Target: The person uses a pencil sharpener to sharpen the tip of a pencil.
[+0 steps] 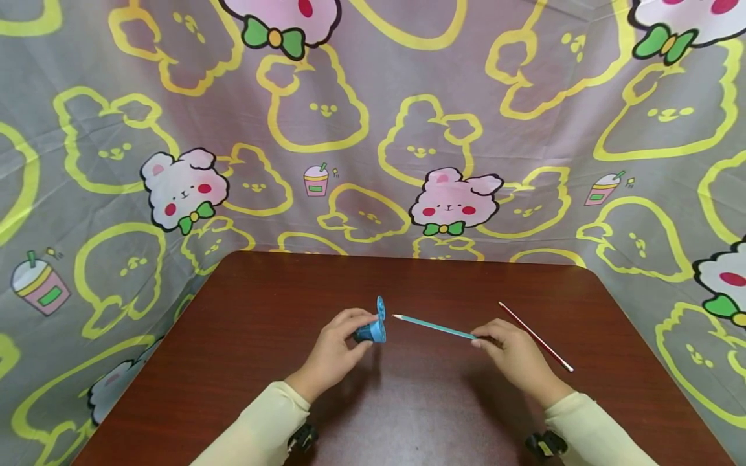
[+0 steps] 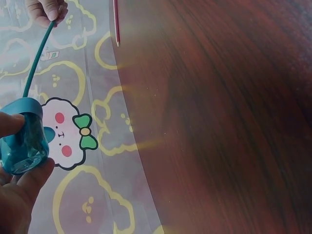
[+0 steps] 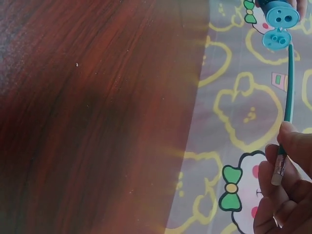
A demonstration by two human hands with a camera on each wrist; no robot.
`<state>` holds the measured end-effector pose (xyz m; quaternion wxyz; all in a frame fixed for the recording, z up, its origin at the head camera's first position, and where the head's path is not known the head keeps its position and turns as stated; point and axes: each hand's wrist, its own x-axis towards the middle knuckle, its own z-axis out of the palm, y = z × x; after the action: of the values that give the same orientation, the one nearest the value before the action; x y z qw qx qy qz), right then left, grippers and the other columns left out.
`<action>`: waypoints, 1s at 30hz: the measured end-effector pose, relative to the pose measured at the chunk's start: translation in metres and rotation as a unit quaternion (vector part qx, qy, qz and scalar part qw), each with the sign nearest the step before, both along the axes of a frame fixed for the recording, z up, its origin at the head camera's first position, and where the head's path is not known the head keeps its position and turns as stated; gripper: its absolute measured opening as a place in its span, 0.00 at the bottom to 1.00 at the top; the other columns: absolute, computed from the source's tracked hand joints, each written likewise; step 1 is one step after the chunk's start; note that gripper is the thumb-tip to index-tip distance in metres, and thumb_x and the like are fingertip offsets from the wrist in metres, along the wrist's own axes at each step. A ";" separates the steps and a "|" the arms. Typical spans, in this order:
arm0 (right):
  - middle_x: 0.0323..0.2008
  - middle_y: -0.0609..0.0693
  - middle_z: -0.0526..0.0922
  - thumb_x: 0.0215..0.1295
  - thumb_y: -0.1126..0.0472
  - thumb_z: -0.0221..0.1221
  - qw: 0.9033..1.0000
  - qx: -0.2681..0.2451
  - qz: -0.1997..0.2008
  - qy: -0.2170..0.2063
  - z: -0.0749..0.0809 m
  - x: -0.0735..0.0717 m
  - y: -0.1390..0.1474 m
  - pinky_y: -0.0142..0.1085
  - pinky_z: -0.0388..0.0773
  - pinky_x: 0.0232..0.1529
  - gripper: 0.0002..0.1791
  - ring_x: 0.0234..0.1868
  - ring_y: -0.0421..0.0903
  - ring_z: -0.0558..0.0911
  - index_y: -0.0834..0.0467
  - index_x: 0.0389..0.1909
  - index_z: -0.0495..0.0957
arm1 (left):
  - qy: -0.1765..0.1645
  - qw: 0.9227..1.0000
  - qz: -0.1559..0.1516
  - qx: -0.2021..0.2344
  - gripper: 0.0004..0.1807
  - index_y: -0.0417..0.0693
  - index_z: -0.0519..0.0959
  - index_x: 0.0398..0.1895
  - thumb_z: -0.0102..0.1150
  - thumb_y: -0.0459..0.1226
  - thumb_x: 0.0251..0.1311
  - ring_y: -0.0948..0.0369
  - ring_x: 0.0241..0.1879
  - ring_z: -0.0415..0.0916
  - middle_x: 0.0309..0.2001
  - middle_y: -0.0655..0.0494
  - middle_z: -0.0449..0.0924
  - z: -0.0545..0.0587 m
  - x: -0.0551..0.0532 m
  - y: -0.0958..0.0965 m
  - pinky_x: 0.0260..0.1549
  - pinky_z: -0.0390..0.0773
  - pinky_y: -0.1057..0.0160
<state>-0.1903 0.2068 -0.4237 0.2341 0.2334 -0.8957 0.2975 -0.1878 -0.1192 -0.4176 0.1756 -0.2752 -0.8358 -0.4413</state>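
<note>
My left hand holds a blue pencil sharpener between thumb and fingers, above the table. Its lid is flipped open, and the right wrist view shows holes in the top. The body is see-through blue. With thumb and fingertips, my right hand pinches a teal pencil near its eraser end. The pencil's tip points left at the sharpener; in the head view a small gap separates it from the lid.
A red pencil lies slantwise on the dark brown table, beyond my right hand. A patterned cloth with cartoon animals hangs behind the table and along its sides.
</note>
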 end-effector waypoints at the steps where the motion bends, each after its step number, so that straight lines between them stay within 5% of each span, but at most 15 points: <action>1: 0.29 0.39 0.81 0.49 0.70 0.70 1.000 -0.007 -0.003 -0.006 -0.001 0.000 0.000 0.29 0.74 0.29 0.11 0.29 0.31 0.75 0.54 0.32 0.84 | 0.001 1.000 0.000 0.002 0.24 0.41 0.81 0.52 0.69 0.22 0.48 0.55 0.45 0.77 0.49 0.49 0.77 0.000 0.000 0.000 0.37 0.81 0.65; 14: 0.31 0.42 0.82 0.55 0.67 0.68 0.990 -0.046 -0.058 -0.120 -0.006 0.000 0.004 0.30 0.74 0.30 0.06 0.29 0.35 0.75 0.56 0.34 0.85 | 0.025 1.000 0.012 0.007 0.24 0.40 0.82 0.50 0.70 0.22 0.45 0.57 0.43 0.77 0.48 0.50 0.78 -0.001 -0.001 0.000 0.33 0.80 0.67; 30: 0.35 0.53 0.85 0.59 0.65 0.65 0.974 -0.058 -0.133 -0.176 -0.015 0.000 0.018 0.40 0.74 0.37 0.06 0.37 0.48 0.79 0.62 0.38 0.84 | 0.024 0.999 0.014 -0.021 0.25 0.42 0.82 0.50 0.72 0.23 0.44 0.57 0.43 0.76 0.48 0.51 0.77 0.000 0.000 -0.001 0.30 0.80 0.61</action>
<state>-0.1904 0.2249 -0.4386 0.1231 0.0426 -0.9269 0.3518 -0.1874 -0.1207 -0.4179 0.1962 -0.2776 -0.8443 -0.4143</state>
